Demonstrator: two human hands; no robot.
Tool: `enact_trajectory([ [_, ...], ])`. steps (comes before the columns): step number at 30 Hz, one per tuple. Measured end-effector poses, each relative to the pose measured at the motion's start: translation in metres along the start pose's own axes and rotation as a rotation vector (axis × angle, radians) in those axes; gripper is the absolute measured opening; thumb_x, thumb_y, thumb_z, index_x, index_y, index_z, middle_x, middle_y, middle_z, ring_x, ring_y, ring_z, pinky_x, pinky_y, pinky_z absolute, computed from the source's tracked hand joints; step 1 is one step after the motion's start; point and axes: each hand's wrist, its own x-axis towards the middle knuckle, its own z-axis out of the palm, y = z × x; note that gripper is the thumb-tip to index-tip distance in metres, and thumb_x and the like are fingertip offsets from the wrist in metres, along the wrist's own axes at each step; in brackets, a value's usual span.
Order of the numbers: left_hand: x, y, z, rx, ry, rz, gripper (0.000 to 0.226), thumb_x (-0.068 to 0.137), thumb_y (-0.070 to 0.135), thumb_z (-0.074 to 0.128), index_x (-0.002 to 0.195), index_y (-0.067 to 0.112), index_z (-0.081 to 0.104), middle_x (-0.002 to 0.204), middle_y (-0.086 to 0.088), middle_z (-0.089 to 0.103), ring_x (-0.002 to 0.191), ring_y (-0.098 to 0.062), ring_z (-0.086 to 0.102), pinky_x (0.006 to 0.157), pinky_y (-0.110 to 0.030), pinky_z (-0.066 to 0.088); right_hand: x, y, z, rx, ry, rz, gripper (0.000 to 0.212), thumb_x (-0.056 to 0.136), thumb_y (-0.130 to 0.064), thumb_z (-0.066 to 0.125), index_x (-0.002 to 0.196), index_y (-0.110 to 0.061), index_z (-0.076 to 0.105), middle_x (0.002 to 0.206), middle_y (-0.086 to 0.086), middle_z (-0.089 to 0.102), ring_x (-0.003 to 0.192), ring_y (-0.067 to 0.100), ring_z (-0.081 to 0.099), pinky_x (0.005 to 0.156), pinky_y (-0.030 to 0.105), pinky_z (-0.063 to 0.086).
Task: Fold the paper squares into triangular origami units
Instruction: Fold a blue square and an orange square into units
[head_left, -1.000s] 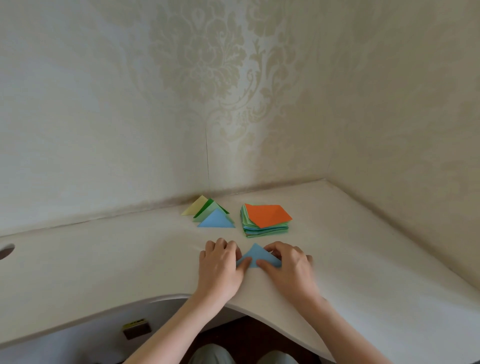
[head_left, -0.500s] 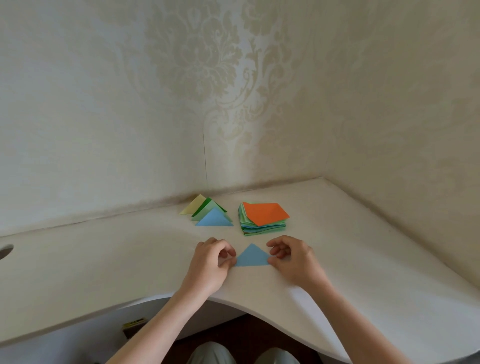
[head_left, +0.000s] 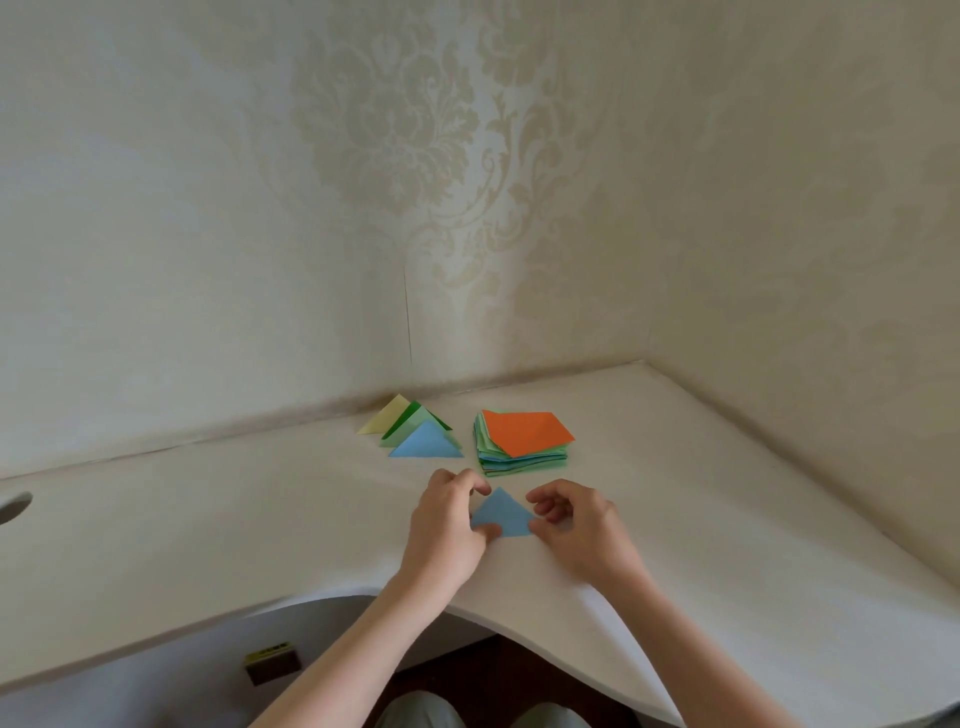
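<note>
A blue paper triangle (head_left: 501, 515) lies flat on the white desk (head_left: 260, 519) between my hands. My left hand (head_left: 449, 525) pinches its lower left corner with thumb and curled fingers. My right hand (head_left: 579, 530) pinches its lower right corner, fingers curled above the paper. Behind them lies a row of folded triangles (head_left: 415, 434): pale yellow, green, light green and blue in front. To the right sits a stack of paper squares (head_left: 522, 444) with an orange sheet on top.
The desk fits into a wall corner, with patterned wallpaper behind and to the right. Its front edge curves inward near my body. A cable hole (head_left: 13, 506) is at the far left. A small dark box (head_left: 272, 665) sits below the desk.
My hands drew apart from on top of the blue triangle to its two lower corners. The triangle now lies uncovered, and both hands have shifted slightly toward the stacks.
</note>
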Motion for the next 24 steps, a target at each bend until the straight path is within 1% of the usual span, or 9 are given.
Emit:
enact_trajectory([
  [3, 0.004, -0.001, -0.002, -0.088, -0.039, -0.06, 0.034, 0.076, 0.02, 0.078, 0.103, 0.026, 0.06, 0.098, 0.008, 0.057, 0.078, -0.008, 0.057, 0.066, -0.02, 0.046, 0.0, 0.001, 0.0, -0.006, -0.002, -0.004, 0.023, 0.073, -0.003, 0.072, 0.09, -0.018, 0.069, 0.076, -0.01, 0.06, 0.069, 0.005, 0.055, 0.065, 0.006, 0.041],
  [6, 0.003, -0.004, -0.002, -0.132, -0.052, -0.075, 0.021, 0.079, 0.021, 0.075, 0.095, 0.026, 0.062, 0.085, 0.01, 0.064, 0.075, -0.007, 0.061, 0.067, -0.025, 0.052, 0.001, 0.0, -0.001, -0.017, -0.017, -0.001, 0.022, 0.073, -0.004, 0.072, 0.09, -0.019, 0.068, 0.076, -0.01, 0.06, 0.071, 0.008, 0.056, 0.066, 0.007, 0.042],
  [9, 0.004, -0.008, -0.004, -0.136, -0.018, -0.048, 0.009, 0.084, 0.023, 0.07, 0.091, 0.026, 0.063, 0.08, 0.013, 0.063, 0.075, -0.008, 0.06, 0.065, -0.022, 0.05, 0.01, -0.008, -0.007, -0.084, -0.106, 0.02, 0.02, 0.073, -0.011, 0.075, 0.088, -0.023, 0.066, 0.079, -0.007, 0.063, 0.069, 0.007, 0.057, 0.061, 0.009, 0.044],
  [11, 0.009, -0.014, -0.011, -0.129, 0.031, -0.045, 0.007, 0.086, 0.024, 0.068, 0.091, 0.025, 0.064, 0.081, 0.013, 0.063, 0.077, -0.008, 0.06, 0.064, -0.019, 0.046, 0.019, -0.019, -0.011, -0.137, -0.047, -0.031, 0.012, 0.077, -0.017, 0.073, 0.087, -0.02, 0.068, 0.082, -0.004, 0.066, 0.069, 0.008, 0.059, 0.059, 0.01, 0.044],
  [14, 0.025, -0.033, -0.026, -0.089, 0.126, -0.079, 0.008, 0.086, 0.023, 0.068, 0.093, 0.022, 0.065, 0.082, 0.011, 0.063, 0.077, -0.011, 0.059, 0.064, -0.021, 0.04, 0.032, -0.031, -0.009, -0.256, 0.161, -0.203, 0.011, 0.081, -0.02, 0.068, 0.091, -0.016, 0.069, 0.091, -0.002, 0.066, 0.081, 0.016, 0.06, 0.072, 0.027, 0.048],
  [16, 0.038, -0.048, -0.037, -0.071, 0.18, -0.12, 0.008, 0.086, 0.022, 0.068, 0.093, 0.022, 0.065, 0.084, 0.009, 0.063, 0.08, -0.014, 0.059, 0.068, -0.024, 0.04, 0.041, -0.032, -0.005, -0.367, 0.216, -0.281, 0.016, 0.082, -0.021, 0.068, 0.096, -0.014, 0.068, 0.099, 0.003, 0.065, 0.09, 0.023, 0.059, 0.078, 0.035, 0.047],
  [20, 0.063, -0.065, -0.045, -0.055, 0.228, -0.158, 0.007, 0.085, 0.021, 0.069, 0.091, 0.02, 0.066, 0.086, 0.006, 0.065, 0.08, -0.017, 0.059, 0.067, -0.026, 0.041, 0.055, -0.027, 0.003, -0.56, 0.146, -0.363, 0.031, 0.086, -0.026, 0.063, 0.113, -0.012, 0.063, 0.117, 0.004, 0.064, 0.106, 0.027, 0.057, 0.093, 0.036, 0.039],
  [21, 0.067, -0.066, -0.044, -0.05, 0.233, -0.155, 0.008, 0.085, 0.021, 0.069, 0.091, 0.019, 0.066, 0.085, 0.007, 0.065, 0.079, -0.016, 0.058, 0.066, -0.026, 0.039, 0.056, -0.026, 0.005, -0.591, 0.127, -0.355, 0.03, 0.088, -0.029, 0.06, 0.113, -0.015, 0.062, 0.117, 0.001, 0.064, 0.107, 0.025, 0.056, 0.095, 0.034, 0.036],
  [24, 0.077, -0.068, -0.037, -0.036, 0.23, -0.145, 0.008, 0.085, 0.022, 0.069, 0.092, 0.019, 0.066, 0.084, 0.009, 0.062, 0.078, -0.014, 0.055, 0.065, -0.024, 0.037, 0.06, -0.019, 0.012, -0.671, 0.12, -0.331, 0.02, 0.091, -0.034, 0.052, 0.102, -0.022, 0.063, 0.105, -0.006, 0.064, 0.1, 0.02, 0.057, 0.09, 0.032, 0.033],
])
